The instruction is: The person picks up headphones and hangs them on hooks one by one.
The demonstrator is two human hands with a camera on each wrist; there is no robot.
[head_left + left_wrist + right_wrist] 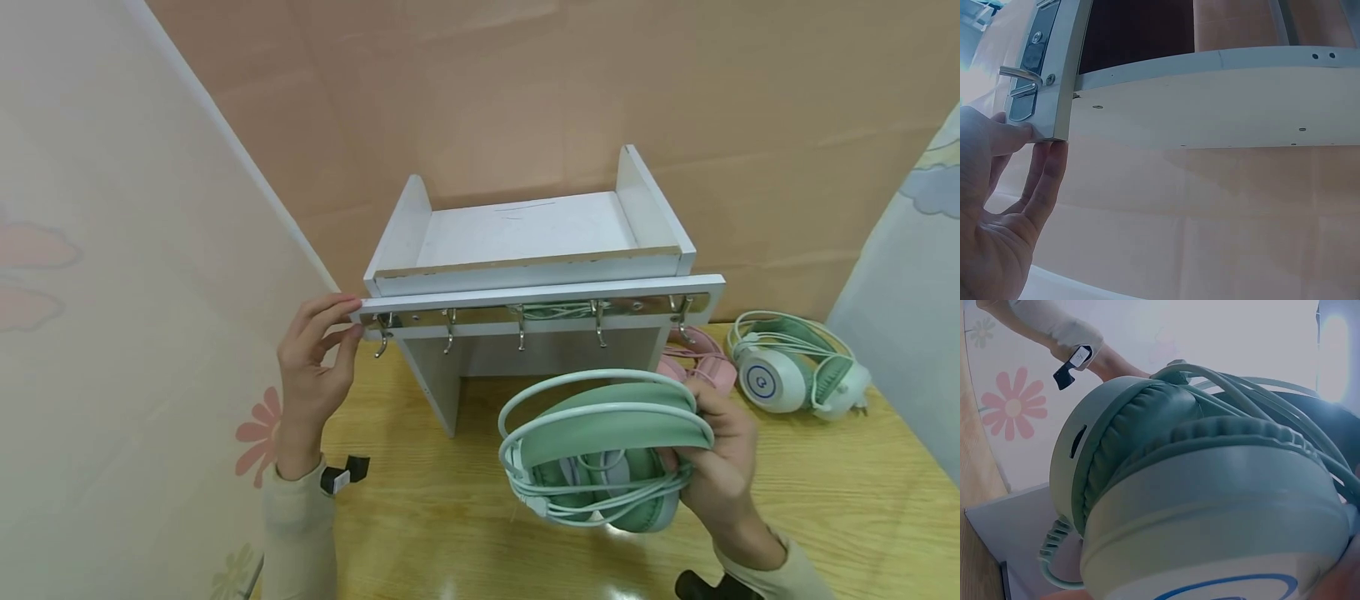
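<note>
My left hand (318, 354) pinches the left end of a white hook rail (480, 297), thumb and fingers at its corner. Several metal hooks (521, 329) hang along the rail's front. In the left wrist view, the thumb lies below a hook (1022, 81). My right hand (723, 454) grips a pair of green headphones (607, 425) by the side, held in front of the rail and below it. Its cable is looped round the ear cups. From the right wrist, the ear cup (1210, 506) fills much of the view and hides most of that hand.
The rail fronts a white shelf unit (540, 225) on a wooden table (420, 517). To the right lie pink headphones (708, 367), partly hidden, and another green-and-white pair (795, 367). A patterned wall (150, 333) rises close on the left.
</note>
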